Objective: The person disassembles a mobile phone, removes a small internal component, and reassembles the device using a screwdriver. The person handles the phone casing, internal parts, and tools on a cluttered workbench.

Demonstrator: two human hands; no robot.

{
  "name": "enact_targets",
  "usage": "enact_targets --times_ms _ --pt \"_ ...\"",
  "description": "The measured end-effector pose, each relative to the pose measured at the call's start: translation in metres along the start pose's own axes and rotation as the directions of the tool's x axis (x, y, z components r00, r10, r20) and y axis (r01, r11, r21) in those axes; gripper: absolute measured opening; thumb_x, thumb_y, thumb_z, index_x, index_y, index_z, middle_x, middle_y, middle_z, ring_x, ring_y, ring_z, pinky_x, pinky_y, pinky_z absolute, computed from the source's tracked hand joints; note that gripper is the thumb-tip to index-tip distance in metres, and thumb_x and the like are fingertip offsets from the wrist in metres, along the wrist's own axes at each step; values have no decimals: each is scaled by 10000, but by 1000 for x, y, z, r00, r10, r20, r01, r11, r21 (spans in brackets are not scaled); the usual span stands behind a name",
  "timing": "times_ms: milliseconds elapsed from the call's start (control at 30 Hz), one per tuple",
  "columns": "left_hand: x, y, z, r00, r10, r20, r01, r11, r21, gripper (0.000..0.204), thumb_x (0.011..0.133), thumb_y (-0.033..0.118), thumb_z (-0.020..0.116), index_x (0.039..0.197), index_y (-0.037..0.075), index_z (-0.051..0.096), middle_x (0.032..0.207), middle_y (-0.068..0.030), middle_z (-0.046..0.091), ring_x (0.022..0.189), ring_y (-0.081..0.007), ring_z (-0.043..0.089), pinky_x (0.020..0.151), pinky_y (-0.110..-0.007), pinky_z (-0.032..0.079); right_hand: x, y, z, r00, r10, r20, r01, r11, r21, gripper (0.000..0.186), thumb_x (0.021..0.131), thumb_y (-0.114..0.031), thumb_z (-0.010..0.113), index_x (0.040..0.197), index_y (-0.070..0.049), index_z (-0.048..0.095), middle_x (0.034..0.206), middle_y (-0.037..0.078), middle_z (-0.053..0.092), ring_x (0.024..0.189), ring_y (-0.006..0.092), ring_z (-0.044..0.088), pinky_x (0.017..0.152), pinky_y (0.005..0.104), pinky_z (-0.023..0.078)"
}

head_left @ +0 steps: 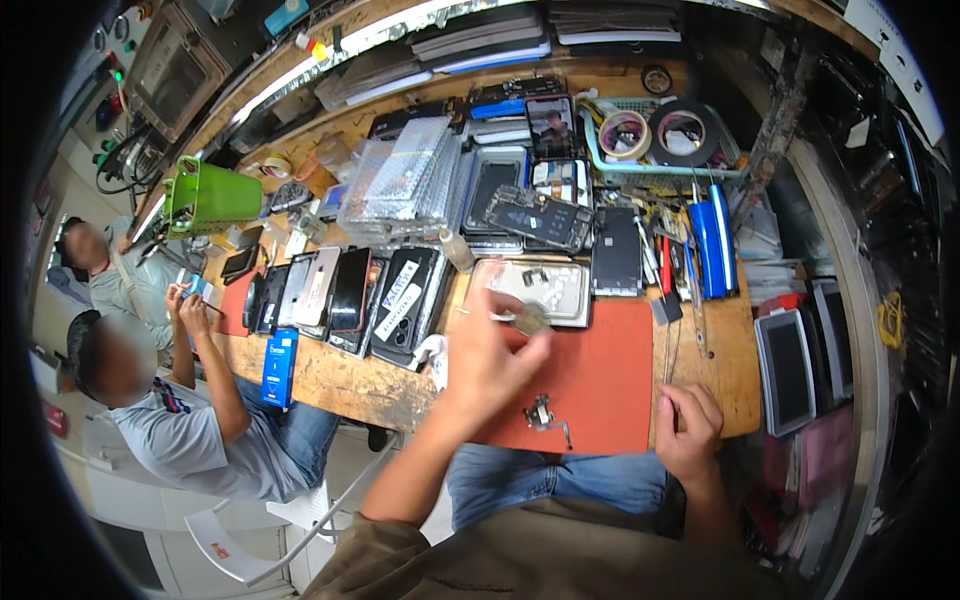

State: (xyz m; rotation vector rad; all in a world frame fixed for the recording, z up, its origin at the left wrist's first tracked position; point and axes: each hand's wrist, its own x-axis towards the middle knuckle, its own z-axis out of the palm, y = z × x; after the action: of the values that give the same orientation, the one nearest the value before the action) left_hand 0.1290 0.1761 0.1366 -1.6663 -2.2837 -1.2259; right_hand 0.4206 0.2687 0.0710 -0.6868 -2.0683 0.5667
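My left hand [490, 365], blurred by motion, is over the far left part of an orange-red mat [610, 390]. Between its thumb and fingers is a small round, dull-metallic thing [532, 319], too smeared to name. At the mat's right edge, my right hand [690, 428] is closed on slim metal tweezers [672, 345], their tips pointing away from me. A small electronic part with a bent flex cable [545, 415] lies on the near part of the mat. Just beyond my left hand sits a pale tray [560, 290] with small parts in it.
Phones [350, 290] line the left side, near a dropper bottle [456, 248]. Bubble-wrapped packs [405, 185] and a tape basket [610, 172] stand behind. Blue-handled tools [708, 245] are at right. A co-worker [205, 420] sits at left, another person [130, 275] beyond.
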Motion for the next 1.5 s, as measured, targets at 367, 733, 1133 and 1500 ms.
enact_targets --times_ms 367,733,1133,1500 --pt "276 -286 -172 735 -241 -634 340 940 37 774 937 216 879 1547 -27 469 1188 -190 787 996 -286 751 942 -431 599 5 0 7 995 -76 72 90 970 -226 212 842 5 764 1054 15 764 848 154 668 731 386 680 691 498 539" --pt "378 -428 -200 932 -43 -360 327 530 782 321 1010 352 731 1169 87 815 1175 -182 833 1110 -406 798 982 -534 624 -10 6 8 1000 13 28 -5 961 -276 275 841 -46 744 1104 35 733 911 182 708 798 422 699 761 517 571" --pt "155 -205 -115 854 -147 -498 104 988 -114 649 963 52 764 1545 -26 486 1325 -242 624 1173 -322 704 1021 -457 606 -9 47 3 988 107 110 -84 976 -200 321 986 40 652 1298 91 710 1280 253 690 1159 440 691 1001 510 565" --pt "-123 -65 -85 831 -402 -384 383 915 -129 436 1046 16 750 1466 -16 636 1237 -160 723 1071 -209 742 910 -351 620 -14 31 1 995 36 -97 -47 992 -115 294 997 27 697 1283 61 752 1263 255 715 1175 455 684 1019 523 568"
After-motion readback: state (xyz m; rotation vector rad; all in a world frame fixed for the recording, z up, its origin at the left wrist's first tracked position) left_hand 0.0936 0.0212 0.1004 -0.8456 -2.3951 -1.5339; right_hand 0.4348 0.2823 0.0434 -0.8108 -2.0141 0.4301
